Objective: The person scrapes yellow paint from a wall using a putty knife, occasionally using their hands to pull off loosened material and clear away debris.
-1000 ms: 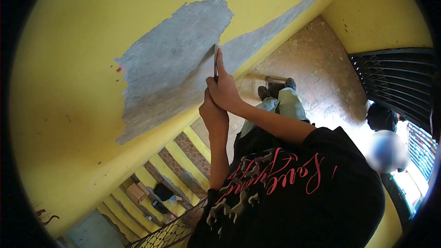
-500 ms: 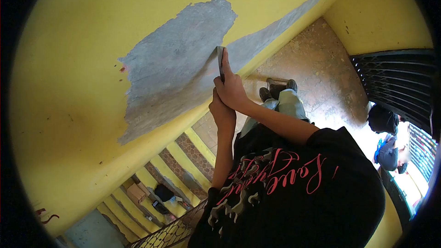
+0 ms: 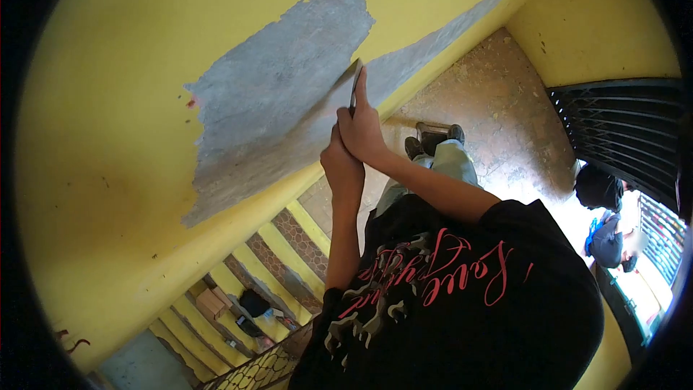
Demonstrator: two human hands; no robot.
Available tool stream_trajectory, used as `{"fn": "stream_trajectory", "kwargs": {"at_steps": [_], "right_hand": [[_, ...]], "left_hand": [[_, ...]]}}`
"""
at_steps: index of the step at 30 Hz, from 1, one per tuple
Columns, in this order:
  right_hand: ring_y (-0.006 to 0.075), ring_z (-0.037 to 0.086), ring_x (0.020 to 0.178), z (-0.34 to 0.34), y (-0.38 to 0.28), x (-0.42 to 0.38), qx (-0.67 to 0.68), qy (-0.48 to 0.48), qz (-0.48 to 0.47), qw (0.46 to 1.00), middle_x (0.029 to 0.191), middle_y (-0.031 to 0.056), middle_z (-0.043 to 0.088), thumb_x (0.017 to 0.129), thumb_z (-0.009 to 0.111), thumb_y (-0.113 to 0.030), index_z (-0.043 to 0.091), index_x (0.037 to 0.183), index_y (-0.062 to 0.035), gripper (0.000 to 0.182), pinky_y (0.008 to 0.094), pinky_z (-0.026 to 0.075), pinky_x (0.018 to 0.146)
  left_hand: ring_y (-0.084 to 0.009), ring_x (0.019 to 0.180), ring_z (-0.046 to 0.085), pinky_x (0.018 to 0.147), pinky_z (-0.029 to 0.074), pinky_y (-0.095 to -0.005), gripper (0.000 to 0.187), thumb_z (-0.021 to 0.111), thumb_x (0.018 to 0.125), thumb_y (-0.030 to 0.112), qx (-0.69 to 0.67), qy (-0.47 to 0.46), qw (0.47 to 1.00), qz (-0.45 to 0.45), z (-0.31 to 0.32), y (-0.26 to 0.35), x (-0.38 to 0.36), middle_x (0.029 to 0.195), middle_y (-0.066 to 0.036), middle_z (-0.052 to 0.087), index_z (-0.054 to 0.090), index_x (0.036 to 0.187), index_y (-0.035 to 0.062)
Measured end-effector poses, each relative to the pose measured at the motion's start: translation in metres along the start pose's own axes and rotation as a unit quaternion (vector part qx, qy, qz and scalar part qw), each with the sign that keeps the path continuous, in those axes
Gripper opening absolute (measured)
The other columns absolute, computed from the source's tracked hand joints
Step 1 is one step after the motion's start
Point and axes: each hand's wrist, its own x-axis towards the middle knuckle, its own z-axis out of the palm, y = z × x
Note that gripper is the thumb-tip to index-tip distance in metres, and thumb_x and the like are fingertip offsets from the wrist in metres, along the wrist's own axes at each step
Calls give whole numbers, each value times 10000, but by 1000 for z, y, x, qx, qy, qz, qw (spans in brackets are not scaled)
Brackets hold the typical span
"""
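Note:
My right hand (image 3: 363,132) grips a flat metal scraper (image 3: 354,88), its index finger stretched along the blade. Just below it, my left hand (image 3: 341,160) is closed around the lower end, where the handle is hidden by my fingers. The blade's tip meets the yellow wall (image 3: 426,7) at the edge of a bare grey patch (image 3: 267,87), close to a narrow notch of paint. Ragged paint edges surround the patch, and a thinner grey strip runs on towards the corner.
My shoes rest on a small stool or step (image 3: 433,130) over the worn floor (image 3: 498,94). Yellow-edged stairs (image 3: 271,245) descend at lower left, with a cardboard box (image 3: 211,303) on them and a metal railing (image 3: 253,370) alongside. A dark folding gate (image 3: 621,123) and people (image 3: 610,242) are at right.
Both hands have pushed the scraper a little up and to the right along the wall. The blade now leans more to the right and its face shows more edge-on.

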Motion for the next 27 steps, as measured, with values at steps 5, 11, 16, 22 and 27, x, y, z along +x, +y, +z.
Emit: {"fn": "stream_trajectory", "kwargs": {"at_steps": [5, 11, 16, 22, 27], "right_hand": [[498, 590, 653, 4, 7, -20, -38, -80, -35, 995, 711, 318, 593, 860, 506, -105, -47, 1493, -69, 841, 511, 455, 622], [517, 584, 680, 7, 2, -19, -6, -73, -20, 997, 732, 331, 591, 915, 501, -138, -38, 1493, -71, 793, 520, 447, 626], [522, 587, 699, 6, 4, -19, -20, -69, -26, 997, 751, 343, 593, 915, 505, -140, -20, 1493, -65, 784, 523, 445, 631], [530, 585, 714, 0, 3, -18, -29, -66, -25, 997, 762, 341, 599, 925, 509, -168, -7, 1492, -56, 774, 526, 446, 636], [486, 599, 672, -2, 1, -12, -42, -61, -27, 997, 739, 313, 600, 957, 475, -254, 2, 1491, -39, 746, 496, 449, 619]], "left_hand": [[-431, 819, 645, 664, 488, -458, 303, 558, 883, 145, 9, 26, 999, -43, -2, -6, -20, 867, -259, 659, 571, 1168, 41], [-424, 798, 652, 655, 487, -450, 314, 562, 881, 139, 18, 19, 998, -65, -7, -6, -17, 867, -256, 664, 565, 1179, 40], [-425, 799, 651, 657, 485, -453, 324, 562, 878, 135, 6, 4, 998, -63, -7, -7, -18, 866, -262, 661, 562, 1185, 31], [-427, 815, 649, 661, 484, -453, 322, 569, 877, 140, -16, -3, 999, -38, -3, -6, -18, 876, -270, 657, 561, 1172, 11], [-416, 851, 654, 681, 497, -433, 334, 556, 892, 141, -37, 3, 999, -23, 3, -11, -16, 922, -257, 663, 555, 1204, 21]]}}
